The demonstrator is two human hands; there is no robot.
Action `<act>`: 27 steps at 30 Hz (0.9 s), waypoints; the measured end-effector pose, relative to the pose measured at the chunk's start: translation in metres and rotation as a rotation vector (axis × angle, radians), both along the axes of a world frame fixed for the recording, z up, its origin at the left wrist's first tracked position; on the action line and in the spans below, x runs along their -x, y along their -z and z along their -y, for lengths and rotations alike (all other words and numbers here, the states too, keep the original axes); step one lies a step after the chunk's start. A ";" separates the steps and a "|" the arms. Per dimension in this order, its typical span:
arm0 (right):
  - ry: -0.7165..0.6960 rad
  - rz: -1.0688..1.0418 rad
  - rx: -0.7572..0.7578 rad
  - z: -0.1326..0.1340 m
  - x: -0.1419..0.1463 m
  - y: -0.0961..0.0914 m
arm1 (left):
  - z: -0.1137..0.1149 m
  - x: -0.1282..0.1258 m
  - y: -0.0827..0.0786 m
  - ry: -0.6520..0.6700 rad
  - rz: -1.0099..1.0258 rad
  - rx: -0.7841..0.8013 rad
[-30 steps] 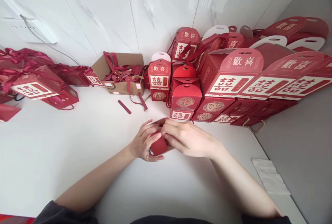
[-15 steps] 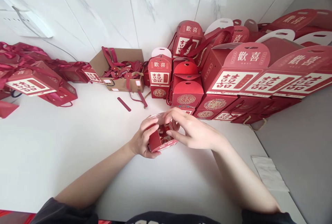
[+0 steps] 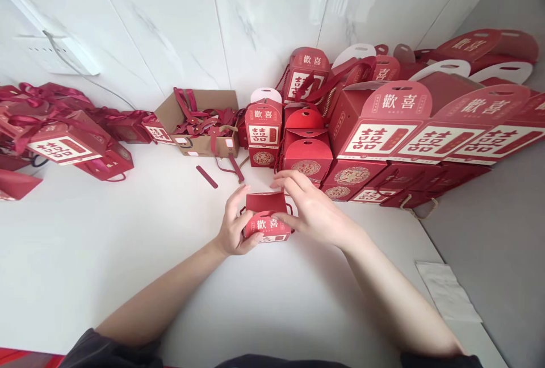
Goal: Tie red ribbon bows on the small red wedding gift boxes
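Taking the open cardboard carton (image 3: 198, 147) as our landmark, we find the small double-happiness gift box (image 3: 266, 224) nearer to us and slightly to its right, between two bare hands. The left hand (image 3: 235, 230) grasps the box's left end, its thumb across the printed front; we judge that this steadies the light card. The right hand (image 3: 315, 209) is arched over the right end, fingers parted, thumb tip at the rounded front flap (image 3: 272, 221). We cannot tell whether its forefinger touches the raised rear flap (image 3: 266, 203). So wide a spread would, we think, let it reach both flaps. Dark red ribbon strips (image 3: 213, 121) fill the carton, presumably for easy reach; one loose strip (image 3: 206, 177) lies just in front of it. Ribbon-tied boxes (image 3: 59, 149) are heaped to the carton's left, while stacked handled boxes (image 3: 385, 136) stand to its right, probably to save table (image 3: 128, 254) space.
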State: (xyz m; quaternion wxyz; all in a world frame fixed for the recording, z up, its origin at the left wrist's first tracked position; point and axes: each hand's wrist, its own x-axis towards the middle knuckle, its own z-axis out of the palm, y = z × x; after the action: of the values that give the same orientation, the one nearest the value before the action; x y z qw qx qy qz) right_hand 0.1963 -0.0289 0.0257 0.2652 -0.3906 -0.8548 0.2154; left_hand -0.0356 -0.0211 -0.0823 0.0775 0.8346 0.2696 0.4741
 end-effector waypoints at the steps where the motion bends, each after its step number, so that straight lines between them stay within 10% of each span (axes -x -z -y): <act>1: 0.009 0.017 -0.026 -0.001 0.001 0.002 | 0.000 -0.001 0.000 0.018 0.054 0.069; 5: -0.117 0.135 0.015 -0.002 0.003 0.006 | -0.004 -0.004 -0.002 0.073 0.132 0.277; 15: -0.120 0.180 -0.055 0.006 0.004 -0.002 | -0.016 0.006 -0.033 -0.030 -0.263 0.107; 24: 0.034 0.189 -0.059 0.013 -0.026 -0.028 | -0.161 0.123 -0.112 -0.978 -0.052 0.159; 27: 0.069 0.200 -0.063 0.013 -0.029 -0.031 | -0.200 0.149 -0.122 -1.015 -0.098 0.294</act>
State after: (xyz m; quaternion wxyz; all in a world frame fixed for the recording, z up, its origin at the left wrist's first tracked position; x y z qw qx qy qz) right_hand 0.2254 -0.0416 0.0563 0.1980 -0.4309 -0.8694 0.1390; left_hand -0.1845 0.1794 0.0394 -0.0581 0.6007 0.7065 0.3697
